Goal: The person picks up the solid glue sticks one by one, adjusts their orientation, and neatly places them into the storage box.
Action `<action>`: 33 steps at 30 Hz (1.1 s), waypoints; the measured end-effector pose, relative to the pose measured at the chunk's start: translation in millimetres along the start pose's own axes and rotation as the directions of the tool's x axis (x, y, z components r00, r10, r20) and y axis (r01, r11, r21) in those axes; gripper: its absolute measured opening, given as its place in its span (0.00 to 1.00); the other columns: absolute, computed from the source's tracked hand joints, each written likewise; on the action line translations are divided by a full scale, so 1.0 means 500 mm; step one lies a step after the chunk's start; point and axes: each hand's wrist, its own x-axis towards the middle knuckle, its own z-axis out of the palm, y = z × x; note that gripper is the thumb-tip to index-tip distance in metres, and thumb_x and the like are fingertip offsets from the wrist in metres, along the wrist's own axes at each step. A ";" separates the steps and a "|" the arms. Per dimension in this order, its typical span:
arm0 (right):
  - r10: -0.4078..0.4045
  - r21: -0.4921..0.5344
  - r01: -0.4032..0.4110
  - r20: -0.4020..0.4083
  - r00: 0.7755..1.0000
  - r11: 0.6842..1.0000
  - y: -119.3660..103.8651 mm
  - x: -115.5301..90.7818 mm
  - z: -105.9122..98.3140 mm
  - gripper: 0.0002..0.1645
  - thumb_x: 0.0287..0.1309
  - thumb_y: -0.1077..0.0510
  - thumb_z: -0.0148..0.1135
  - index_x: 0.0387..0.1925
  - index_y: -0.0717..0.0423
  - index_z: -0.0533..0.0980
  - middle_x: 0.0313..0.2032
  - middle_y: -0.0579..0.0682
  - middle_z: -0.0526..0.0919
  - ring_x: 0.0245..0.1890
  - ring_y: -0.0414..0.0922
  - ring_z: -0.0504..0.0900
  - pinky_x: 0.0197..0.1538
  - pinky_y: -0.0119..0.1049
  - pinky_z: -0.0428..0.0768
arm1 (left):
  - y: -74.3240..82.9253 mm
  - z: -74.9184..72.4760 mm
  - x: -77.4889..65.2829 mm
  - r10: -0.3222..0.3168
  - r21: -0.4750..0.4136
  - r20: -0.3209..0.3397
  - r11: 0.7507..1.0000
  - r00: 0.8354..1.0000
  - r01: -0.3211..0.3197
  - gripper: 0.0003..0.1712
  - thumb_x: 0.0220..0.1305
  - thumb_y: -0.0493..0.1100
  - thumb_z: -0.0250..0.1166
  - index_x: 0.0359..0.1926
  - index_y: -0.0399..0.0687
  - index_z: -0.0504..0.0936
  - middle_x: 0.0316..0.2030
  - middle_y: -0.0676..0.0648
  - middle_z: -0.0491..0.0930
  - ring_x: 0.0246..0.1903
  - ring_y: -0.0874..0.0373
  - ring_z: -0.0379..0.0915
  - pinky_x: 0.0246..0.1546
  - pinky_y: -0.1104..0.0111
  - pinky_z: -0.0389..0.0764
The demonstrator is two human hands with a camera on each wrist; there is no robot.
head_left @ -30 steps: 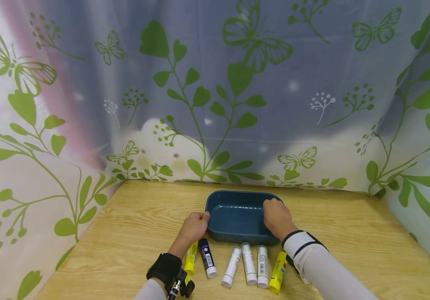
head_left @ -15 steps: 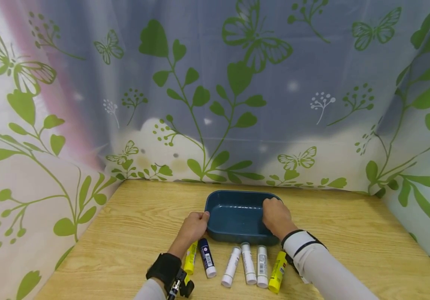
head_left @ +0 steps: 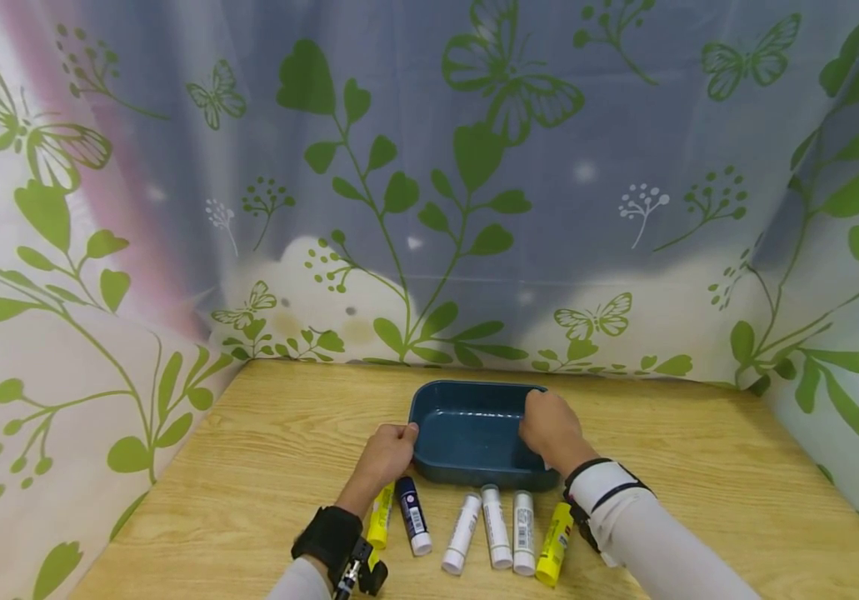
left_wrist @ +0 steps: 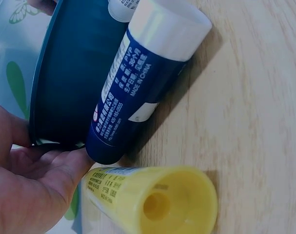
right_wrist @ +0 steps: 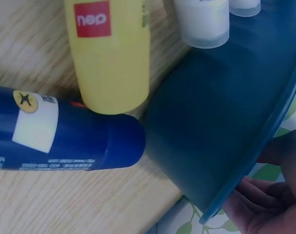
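Observation:
A dark teal plastic tray (head_left: pixel 466 437) stands on the wooden table. My left hand (head_left: pixel 386 452) pinches its left rim between thumb and fingers, which the left wrist view shows up close. At the opposite end my right hand (head_left: pixel 551 427) grips the right rim, its fingers curled. Glue sticks lie along the tray's near side: a yellow one (head_left: pixel 381 515) and a navy one (head_left: pixel 414 517) by the left wrist, several white ones (head_left: pixel 498 529) mid-row, and another yellow one (head_left: pixel 554 546) to the right. The right wrist view adds a blue glue stick (right_wrist: pixel 74 129), hidden from the head view by my right arm.
The wooden table (head_left: pixel 287 417) reaches back to a patterned curtain (head_left: pixel 474 208) with green leaves and butterflies. Similar curtain hangs on both sides. A strapped camera mount (head_left: pixel 342 550) sits on my left wrist, close to the left glue sticks.
My right hand has shifted slightly left and up along the tray's right end. My left hand, the tray and the glue sticks stay in place.

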 end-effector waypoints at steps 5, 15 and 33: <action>-0.007 0.021 0.008 -0.074 0.997 1.000 -0.004 0.001 -0.006 0.16 0.65 0.59 0.63 0.42 0.73 0.78 0.37 0.67 0.84 0.38 0.59 0.86 0.37 0.50 0.85 | -0.001 0.000 0.000 0.004 0.000 -0.001 1.000 1.000 -0.004 0.24 0.82 0.50 0.45 0.41 0.38 0.81 0.24 0.50 0.66 0.26 0.55 0.69 0.30 0.67 0.68; 0.003 0.090 0.012 -0.161 0.987 0.996 -0.016 -0.006 -0.039 0.17 0.66 0.56 0.61 0.45 0.70 0.78 0.36 0.67 0.85 0.35 0.61 0.86 0.35 0.52 0.83 | -0.002 0.001 0.001 0.004 -0.001 0.004 1.000 1.000 -0.004 0.24 0.82 0.50 0.45 0.43 0.38 0.81 0.24 0.50 0.67 0.27 0.55 0.70 0.30 0.67 0.69; 0.015 0.224 0.018 -0.144 0.989 0.974 0.000 -0.052 -0.100 0.21 0.70 0.58 0.57 0.56 0.71 0.75 0.20 0.55 0.80 0.13 0.44 0.71 0.22 0.37 0.69 | 0.000 0.001 0.001 -0.007 -0.004 0.001 1.000 1.000 0.007 0.24 0.82 0.51 0.45 0.41 0.38 0.81 0.24 0.50 0.67 0.26 0.56 0.69 0.29 0.67 0.68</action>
